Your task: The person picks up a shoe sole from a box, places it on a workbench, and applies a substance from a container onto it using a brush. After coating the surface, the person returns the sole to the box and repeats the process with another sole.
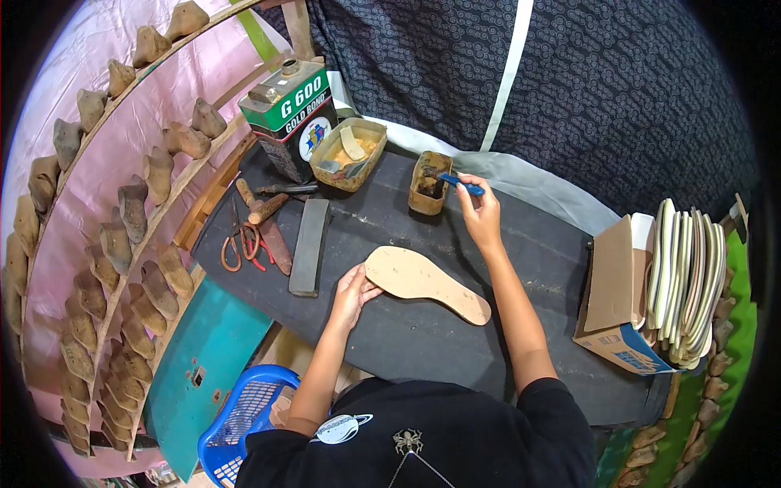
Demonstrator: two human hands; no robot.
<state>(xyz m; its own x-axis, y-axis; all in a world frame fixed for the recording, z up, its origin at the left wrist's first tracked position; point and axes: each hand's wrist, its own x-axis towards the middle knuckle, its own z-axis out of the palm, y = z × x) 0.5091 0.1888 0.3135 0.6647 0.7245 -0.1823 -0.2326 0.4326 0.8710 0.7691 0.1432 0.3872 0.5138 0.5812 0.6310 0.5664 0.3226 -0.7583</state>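
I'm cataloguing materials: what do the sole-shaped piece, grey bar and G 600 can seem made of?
Sole-shaped piece: perhaps leather or fiberboard, given its matte tan face with dark flecks.
Grey bar: possibly sharpening stone; it looks dull, even and square-edged.
G 600 can: probably painted sheet metal, from its boxy form and brown, rusty-looking top.

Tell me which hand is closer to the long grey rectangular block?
Left. The left hand is beside the block's near end, holding the flat tan sole; the right hand is farther away, holding a blue handle.

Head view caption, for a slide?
Left hand holds a sole; right hand holds a blue-handled tool over a tub.
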